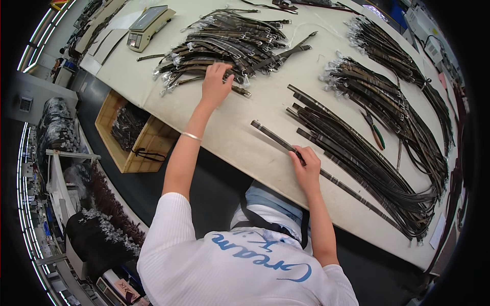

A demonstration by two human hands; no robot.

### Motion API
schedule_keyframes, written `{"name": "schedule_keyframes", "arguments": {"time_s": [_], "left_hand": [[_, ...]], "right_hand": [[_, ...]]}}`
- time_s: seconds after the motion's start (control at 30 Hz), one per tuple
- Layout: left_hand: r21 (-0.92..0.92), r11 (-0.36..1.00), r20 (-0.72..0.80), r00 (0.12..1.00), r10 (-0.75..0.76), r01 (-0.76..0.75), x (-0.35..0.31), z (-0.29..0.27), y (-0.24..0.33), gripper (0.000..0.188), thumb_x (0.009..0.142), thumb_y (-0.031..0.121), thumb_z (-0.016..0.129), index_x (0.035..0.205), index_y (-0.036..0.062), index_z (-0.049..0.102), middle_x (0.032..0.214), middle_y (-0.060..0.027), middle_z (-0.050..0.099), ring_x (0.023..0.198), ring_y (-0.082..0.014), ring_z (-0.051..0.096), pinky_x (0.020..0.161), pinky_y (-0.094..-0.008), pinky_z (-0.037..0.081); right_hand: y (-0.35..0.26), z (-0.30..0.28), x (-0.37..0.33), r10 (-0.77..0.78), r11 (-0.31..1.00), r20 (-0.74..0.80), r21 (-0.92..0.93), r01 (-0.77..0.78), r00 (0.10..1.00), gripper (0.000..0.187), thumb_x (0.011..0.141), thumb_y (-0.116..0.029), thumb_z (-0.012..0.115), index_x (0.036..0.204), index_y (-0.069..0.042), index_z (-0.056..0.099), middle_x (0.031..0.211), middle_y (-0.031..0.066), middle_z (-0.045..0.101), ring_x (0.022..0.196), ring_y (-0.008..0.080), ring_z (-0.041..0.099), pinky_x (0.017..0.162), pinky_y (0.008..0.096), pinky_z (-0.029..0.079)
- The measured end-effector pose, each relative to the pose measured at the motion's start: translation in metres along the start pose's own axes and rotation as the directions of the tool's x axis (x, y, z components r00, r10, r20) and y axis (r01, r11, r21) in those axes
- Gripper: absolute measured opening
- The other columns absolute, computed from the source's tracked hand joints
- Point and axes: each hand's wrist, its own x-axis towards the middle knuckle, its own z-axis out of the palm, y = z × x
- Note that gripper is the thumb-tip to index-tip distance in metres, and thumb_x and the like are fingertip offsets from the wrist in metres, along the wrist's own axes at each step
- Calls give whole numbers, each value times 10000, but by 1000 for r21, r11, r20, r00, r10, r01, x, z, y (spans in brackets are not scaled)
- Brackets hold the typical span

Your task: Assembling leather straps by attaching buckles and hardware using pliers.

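Above the near edge of a pile of short dark belt pieces with metal buckles (245, 51), my left hand (217, 85) has its fingers bent and apart, slightly blurred. One buckled piece (241, 91) sticks out from just beneath it. My right hand (307, 166) is closed on a long, narrow dark belt strap (275, 136), gripped partway along its length. One end of this strap points toward the far left, and the other runs to the lower right along a bundle of long straps (352, 163). The right fingertips are partly hidden by the hand.
The pale table (229, 143) also bears buckled belt bundles (375, 94) at the right, pliers (375, 130) with red and green handles, and a weighing scale (149, 26) at the far left. Below its left edge stands a yellow crate (111, 115) of dark pieces.
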Motion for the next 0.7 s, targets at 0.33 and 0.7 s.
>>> {"name": "schedule_keyframes", "arguments": {"time_s": [0.33,0.7], "left_hand": [[442,878,237,968,81,-182,35,47,-35,562,742,31,542,1300,64,477,1365,-120,453,1315,-302,371,1042,-458,345],[330,926,94,983,158,-181,63,38,-40,250,799,82,582,1041,30,615,1104,-112,603,1066,-292,548,913,-427,435]], "right_hand": [[3,0,4,9,999,10,43,-9,1000,174,792,-127,721,919,-22,666,735,73,588,571,166,535,514,263,415],[1,-2,6,34,999,16,28,-34,999,165,784,-119,722,905,-22,666,733,77,593,578,179,548,516,266,418]]}}
